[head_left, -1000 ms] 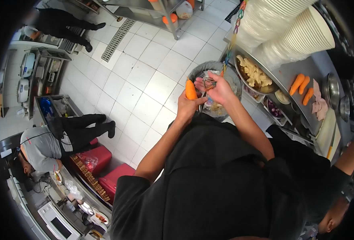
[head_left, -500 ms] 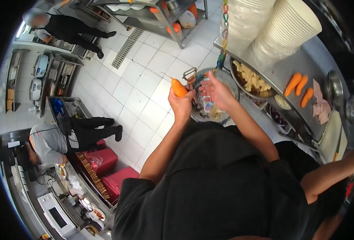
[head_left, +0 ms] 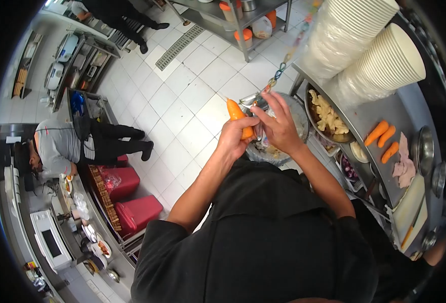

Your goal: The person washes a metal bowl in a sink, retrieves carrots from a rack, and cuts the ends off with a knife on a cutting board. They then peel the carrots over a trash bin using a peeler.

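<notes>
An orange carrot (head_left: 236,113) stands tip up in my left hand (head_left: 234,137), whose fingers are wrapped round its lower part. Close beside it, my right hand (head_left: 282,126) has its fingers bent onto a metal peeler (head_left: 248,103), at the carrot's right side. A coloured chain (head_left: 282,66) runs from the upper right down to the right fingertips. Both hands are over a round container (head_left: 299,113) lined with clear plastic, with scraps inside. The lower part of the peeler is partly hidden between the hands.
A metal counter (head_left: 367,113) at right bears stacked white tubs (head_left: 384,63), three carrots (head_left: 386,135) and a pink cloth (head_left: 403,166). Beside it is a bowl (head_left: 340,136) of ginger-like pieces. One co-worker (head_left: 59,144) bends over the left counter; another (head_left: 113,15) stands at upper left.
My right hand has gone from open, with fingers spread, to closed on the peeler beside the carrot. The whole view has shifted, and a nearby person's arm at lower right has mostly left it.
</notes>
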{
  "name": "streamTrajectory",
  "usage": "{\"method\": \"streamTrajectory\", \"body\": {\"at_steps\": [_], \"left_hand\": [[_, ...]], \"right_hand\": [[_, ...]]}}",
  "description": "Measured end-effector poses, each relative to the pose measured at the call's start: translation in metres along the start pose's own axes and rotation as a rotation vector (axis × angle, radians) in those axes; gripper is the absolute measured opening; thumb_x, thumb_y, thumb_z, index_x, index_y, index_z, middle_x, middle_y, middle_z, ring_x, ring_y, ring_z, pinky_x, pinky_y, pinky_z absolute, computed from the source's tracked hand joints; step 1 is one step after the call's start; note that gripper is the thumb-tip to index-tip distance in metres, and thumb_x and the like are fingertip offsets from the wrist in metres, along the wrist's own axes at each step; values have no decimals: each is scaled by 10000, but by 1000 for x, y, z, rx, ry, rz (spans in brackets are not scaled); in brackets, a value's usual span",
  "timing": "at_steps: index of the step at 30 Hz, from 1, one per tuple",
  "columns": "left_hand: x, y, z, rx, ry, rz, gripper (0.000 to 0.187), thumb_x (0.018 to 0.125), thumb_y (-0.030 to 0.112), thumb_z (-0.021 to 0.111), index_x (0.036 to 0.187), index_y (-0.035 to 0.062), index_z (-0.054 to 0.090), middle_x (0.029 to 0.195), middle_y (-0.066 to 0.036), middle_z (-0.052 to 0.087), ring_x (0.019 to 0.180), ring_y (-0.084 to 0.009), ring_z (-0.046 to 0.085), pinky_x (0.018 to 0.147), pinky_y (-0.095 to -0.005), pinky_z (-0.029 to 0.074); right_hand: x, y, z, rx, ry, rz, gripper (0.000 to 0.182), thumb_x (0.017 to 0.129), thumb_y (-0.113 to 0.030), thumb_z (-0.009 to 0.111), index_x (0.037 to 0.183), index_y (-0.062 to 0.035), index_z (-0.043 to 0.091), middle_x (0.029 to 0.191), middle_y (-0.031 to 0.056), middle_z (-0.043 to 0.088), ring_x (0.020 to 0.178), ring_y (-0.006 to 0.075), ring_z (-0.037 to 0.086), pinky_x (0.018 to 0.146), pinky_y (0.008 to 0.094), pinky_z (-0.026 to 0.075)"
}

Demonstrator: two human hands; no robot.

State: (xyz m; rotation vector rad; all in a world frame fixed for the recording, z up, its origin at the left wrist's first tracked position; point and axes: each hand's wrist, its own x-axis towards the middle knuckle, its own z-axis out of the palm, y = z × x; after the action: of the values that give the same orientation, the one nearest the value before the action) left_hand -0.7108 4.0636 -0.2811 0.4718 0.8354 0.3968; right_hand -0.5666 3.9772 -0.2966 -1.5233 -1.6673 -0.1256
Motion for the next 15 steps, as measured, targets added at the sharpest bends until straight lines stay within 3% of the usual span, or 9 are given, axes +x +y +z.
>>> {"method": "streamTrajectory", "body": {"at_steps": [2, 4, 7, 8, 11, 12, 15], "left_hand": [[-5, 7, -9, 170, -137, -41, 197, 866, 49, 620, 1024, 36, 503, 910, -89, 585, 834, -178, 587, 745, -292, 489], [-17, 9, -7, 222, -46, -2, 226, 881, 95, 612, 1068, 24, 506, 897, -91, 580, 804, -177, 580, 728, -286, 486], [-37, 21, -4, 193, 64, -15, 283, 920, 227, 554, 1110, 22, 508, 881, -94, 575, 775, -187, 574, 718, -298, 483], [-40, 24, -7, 164, 94, -33, 316, 936, 281, 527, 1120, 24, 508, 877, -95, 573, 768, -193, 573, 717, -306, 482], [-31, 33, -25, -52, -1, -59, 405, 964, 400, 403, 1120, 39, 497, 876, -105, 575, 768, -219, 574, 714, -346, 486], [-19, 30, -26, -60, -13, -51, 489, 970, 456, 291, 1126, 36, 486, 873, -115, 576, 773, -244, 577, 714, -376, 494], [10, 19, -8, -119, 35, -58, 404, 988, 387, 333, 1115, 37, 489, 868, -124, 579, 768, -255, 578, 731, -395, 488]], "right_hand": [[9, 1, 4, -14, -57, -93, 435, 741, -24, 644, 1165, -119, 627, 1299, 110, 519, 1259, 347, 448, 1060, 481, 360], [16, -2, 6, -19, -69, -153, 311, 738, -61, 661, 1046, -101, 653, 1183, 66, 594, 1194, 311, 505, 1030, 480, 380], [14, 5, 8, 57, -64, -132, 274, 731, -67, 670, 1004, -85, 657, 1102, 60, 622, 1100, 295, 556, 970, 459, 411], [15, 3, 5, 101, -9, -79, 165, 794, -55, 658, 957, -77, 658, 998, 49, 645, 931, 225, 609, 859, 381, 460], [16, -6, -7, 634, 6, 711, 64, 880, -51, 612, 941, -57, 630, 946, 60, 648, 818, 136, 603, 776, 281, 472], [18, -3, -7, 856, 139, 792, 62, 942, -64, 557, 998, -45, 577, 907, 72, 647, 732, 73, 557, 706, 225, 459], [21, 5, -13, 1246, 268, 858, 119, 956, -76, 546, 1067, -44, 517, 919, 86, 647, 721, 79, 540, 691, 229, 451]]}}
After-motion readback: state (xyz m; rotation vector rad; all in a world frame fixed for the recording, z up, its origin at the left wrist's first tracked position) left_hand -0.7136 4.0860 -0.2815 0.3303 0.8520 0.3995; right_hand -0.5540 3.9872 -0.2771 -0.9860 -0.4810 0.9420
